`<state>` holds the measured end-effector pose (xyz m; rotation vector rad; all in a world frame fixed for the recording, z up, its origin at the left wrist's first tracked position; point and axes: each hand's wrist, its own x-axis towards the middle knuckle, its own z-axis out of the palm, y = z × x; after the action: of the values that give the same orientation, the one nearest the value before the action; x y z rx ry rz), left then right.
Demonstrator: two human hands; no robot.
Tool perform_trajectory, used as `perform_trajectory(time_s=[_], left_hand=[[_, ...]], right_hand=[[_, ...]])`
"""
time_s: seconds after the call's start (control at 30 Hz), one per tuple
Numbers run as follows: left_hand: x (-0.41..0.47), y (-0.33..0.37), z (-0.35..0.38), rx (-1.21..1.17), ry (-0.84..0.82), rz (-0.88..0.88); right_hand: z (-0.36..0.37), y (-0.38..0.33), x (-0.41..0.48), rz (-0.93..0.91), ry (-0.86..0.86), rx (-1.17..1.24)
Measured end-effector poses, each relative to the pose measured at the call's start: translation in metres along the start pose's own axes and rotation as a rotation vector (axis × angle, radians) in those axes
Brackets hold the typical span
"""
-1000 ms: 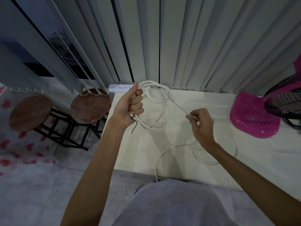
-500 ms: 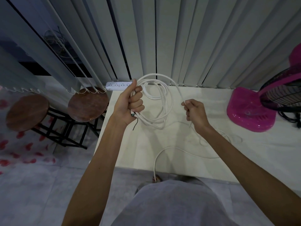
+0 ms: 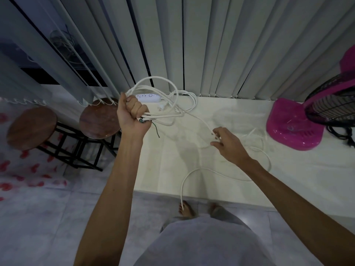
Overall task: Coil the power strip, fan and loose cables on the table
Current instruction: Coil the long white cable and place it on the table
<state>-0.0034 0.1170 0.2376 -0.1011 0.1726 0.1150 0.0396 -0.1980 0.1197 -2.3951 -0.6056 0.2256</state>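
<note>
Both arms are bare, no sleeves; a grey top (image 3: 201, 244) sits below the hands; feet are bare.

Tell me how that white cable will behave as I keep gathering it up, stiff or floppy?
Probably springy, not limp: the loops of the white cable in the left hand stand open. The slack on the table lies in broad curves, so it may resist tight coiling. The tail hangs over the edge and will likely drag as the right hand pulls.

Single head-worn wide view, looking steeply down over the table (image 3: 192, 150), apparently from standing height
</note>
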Motion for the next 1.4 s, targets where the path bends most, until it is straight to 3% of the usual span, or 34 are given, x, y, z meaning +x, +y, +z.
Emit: perform_trajectory(time_s=[0.1, 0.3, 0.43, 0.6, 0.7, 0.8, 0.87, 0.93, 1.03, 1.1, 1.23, 1.3, 1.4], left_hand=[[0.000, 0.005, 0.001, -0.033, -0.019, 0.074], [0.000, -0.003, 0.005, 0.095, 0.070, 0.241], [0.003, -0.025, 0.005, 0.567, 0.185, 0.309], [0.009, -0.064, 0.000, 1.279, 0.103, 0.208], [0.006, -0.094, -0.009, 1.763, -0.017, 0.026], [-0.004, -0.114, -0.020, 2.003, -0.102, -0.153], [-0.006, -0.117, -0.020, 1.882, -0.058, -0.214], [-0.004, -0.113, -0.015, 1.547, 0.037, -0.385], [-0.002, -0.106, -0.003, 1.233, -0.058, -0.640], [0.000, -0.101, 0.003, 1.098, -0.180, -0.634], [0.007, -0.096, 0.011, 0.856, -0.198, -0.579], [0.011, -0.096, 0.009, 0.797, -0.133, -0.573], [0.018, -0.094, 0.001, 0.958, -0.078, -0.594]], right_hand=[[0.004, 0.016, -0.015, -0.025, -0.025, -0.206], [0.001, 0.022, -0.046, 0.099, 0.179, 0.048], [-0.007, 0.002, -0.053, -0.043, 0.265, 0.035], [-0.031, -0.040, -0.039, -0.124, 0.117, -0.119], [-0.049, -0.071, -0.026, -0.276, 0.014, -0.211], [-0.072, -0.093, -0.010, -0.351, 0.154, -0.207], [-0.087, -0.093, 0.002, -0.319, 0.321, -0.109], [-0.101, -0.086, 0.013, -0.277, 0.353, -0.047], [-0.114, -0.076, 0.029, -0.185, 0.074, 0.033], [-0.114, -0.069, 0.031, -0.089, -0.145, 0.171], [-0.108, -0.058, 0.025, 0.125, -0.342, 1.010], [-0.109, -0.059, 0.023, 0.223, -0.346, 1.269], [-0.111, -0.059, 0.025, 0.309, -0.365, 1.546]])
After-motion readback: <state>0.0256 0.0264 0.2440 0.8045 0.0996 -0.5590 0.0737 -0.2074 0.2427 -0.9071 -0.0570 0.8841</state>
